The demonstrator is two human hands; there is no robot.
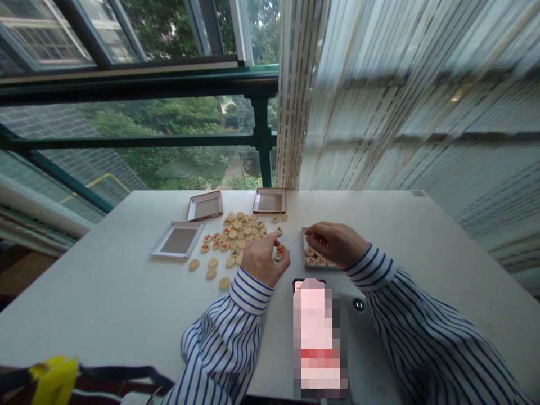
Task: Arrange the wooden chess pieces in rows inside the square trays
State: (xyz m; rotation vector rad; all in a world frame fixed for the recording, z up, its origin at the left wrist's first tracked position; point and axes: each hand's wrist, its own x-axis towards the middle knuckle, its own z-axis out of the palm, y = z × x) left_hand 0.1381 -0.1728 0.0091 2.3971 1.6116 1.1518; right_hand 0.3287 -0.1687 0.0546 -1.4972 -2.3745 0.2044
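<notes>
My left hand (pixel 264 260) is closed around a few Chinese chess pieces (pixel 279 252), held between thumb and fingers, with red characters showing on them. Just left of it lies a loose heap of round wooden Chinese chess pieces (pixel 238 228), some face down, some showing red or dark characters. My right hand (pixel 335 243) hovers over a shallow box (pixel 304 263) in which red-lettered pieces lie in rows. Its fingers curl downward and pinch together; whatever is between them is hidden. The hand also covers much of the box.
Three shallow empty box parts stand around the heap: a white one (pixel 157 250), one behind it (pixel 189 209) and one at the back (pixel 255 203). A phone (pixel 319 337) lies in front, beside a small device with a lit display (pixel 358 305). Curtains and a window border the white table (pixel 105 292).
</notes>
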